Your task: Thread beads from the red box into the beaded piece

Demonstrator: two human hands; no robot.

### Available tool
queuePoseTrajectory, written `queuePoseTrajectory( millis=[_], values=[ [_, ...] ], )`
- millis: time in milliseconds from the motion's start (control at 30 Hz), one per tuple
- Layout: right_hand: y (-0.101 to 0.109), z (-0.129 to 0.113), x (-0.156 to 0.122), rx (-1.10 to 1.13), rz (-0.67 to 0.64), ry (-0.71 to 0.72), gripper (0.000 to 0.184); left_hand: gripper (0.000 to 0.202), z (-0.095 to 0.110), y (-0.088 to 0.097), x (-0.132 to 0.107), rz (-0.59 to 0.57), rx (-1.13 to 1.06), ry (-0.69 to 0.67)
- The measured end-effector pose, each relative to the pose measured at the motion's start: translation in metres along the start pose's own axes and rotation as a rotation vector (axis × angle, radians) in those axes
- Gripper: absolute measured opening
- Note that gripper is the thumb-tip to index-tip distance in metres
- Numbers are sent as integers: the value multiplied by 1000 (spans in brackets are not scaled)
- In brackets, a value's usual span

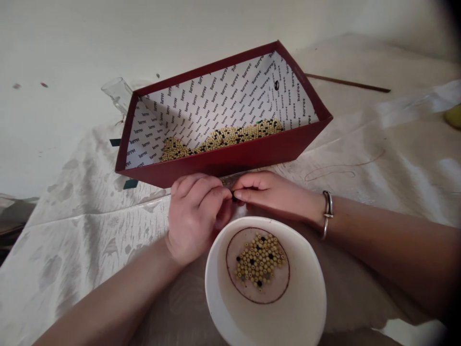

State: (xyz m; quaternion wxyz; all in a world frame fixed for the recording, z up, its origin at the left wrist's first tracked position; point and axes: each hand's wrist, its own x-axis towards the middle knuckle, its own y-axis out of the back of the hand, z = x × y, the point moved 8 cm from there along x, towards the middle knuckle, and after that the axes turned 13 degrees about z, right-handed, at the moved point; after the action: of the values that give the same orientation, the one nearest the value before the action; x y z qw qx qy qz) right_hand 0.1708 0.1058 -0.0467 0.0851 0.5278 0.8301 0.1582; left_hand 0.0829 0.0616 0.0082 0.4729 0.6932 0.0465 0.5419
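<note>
My left hand [198, 209] is closed, with its thumb and forefinger pressed together. Its fingertips meet those of my right hand [264, 190], which is pinched too. Between the two sets of fingertips shows a small black bead [235, 197]. Whether a thread runs through it, I cannot tell. Just below my hands stands a white tub [308, 288] with yellow beads [264, 259] and a few black ones on its bottom. Behind my hands, a red box [223, 162] with a printed white lining holds a heap of yellow and black beads [234, 137].
A clear glass [117, 91] stands behind the box's left end. A thin brown stick [349, 82] lies at the back right. A loose thread [329, 172] curls on the pale patterned cloth [82, 192]. Part of a yellow-green object [454, 117] shows at the right edge.
</note>
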Motion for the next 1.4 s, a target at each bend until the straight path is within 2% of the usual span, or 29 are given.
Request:
queuePoseTrajectory(
  millis=[200,333,467,567,633,667,767,833,900,967,1067,1200,1400],
  values=[
    [1,2,0,7,8,-25,16,7,-14,-1,0,41,74,-3],
    [2,4,-1,9,9,-45,18,5,-23,14,8,96,85,43],
    [2,7,-1,4,12,-48,17,10,-8,38,18,89,-79,82],
    [1,9,0,13,23,-47,18,12,17,42,20,-50,-290,3],
    [1,9,0,24,22,-44,19,13,26,40,18,-126,-397,-55],
    [1,9,0,20,21,-44,19,13,25,40,18,-128,-419,-56],
    [2,7,-1,-4,18,-53,18,12,-1,37,19,-39,-315,70],
    [2,6,-1,-1,11,-55,18,9,-25,29,17,-38,-176,193],
    [2,5,-2,9,9,-49,18,8,-43,14,10,-138,-67,275],
    [3,5,-2,2,15,-49,19,9,-53,-1,1,-273,-5,297],
    [4,7,-2,-26,22,-57,21,13,-58,-17,-12,-432,91,259],
    [4,6,-2,-29,10,-56,22,18,-57,-26,-22,-572,187,248],
    [4,5,-3,-11,13,-61,21,17,-52,-29,-23,-621,186,293]
  ],
)
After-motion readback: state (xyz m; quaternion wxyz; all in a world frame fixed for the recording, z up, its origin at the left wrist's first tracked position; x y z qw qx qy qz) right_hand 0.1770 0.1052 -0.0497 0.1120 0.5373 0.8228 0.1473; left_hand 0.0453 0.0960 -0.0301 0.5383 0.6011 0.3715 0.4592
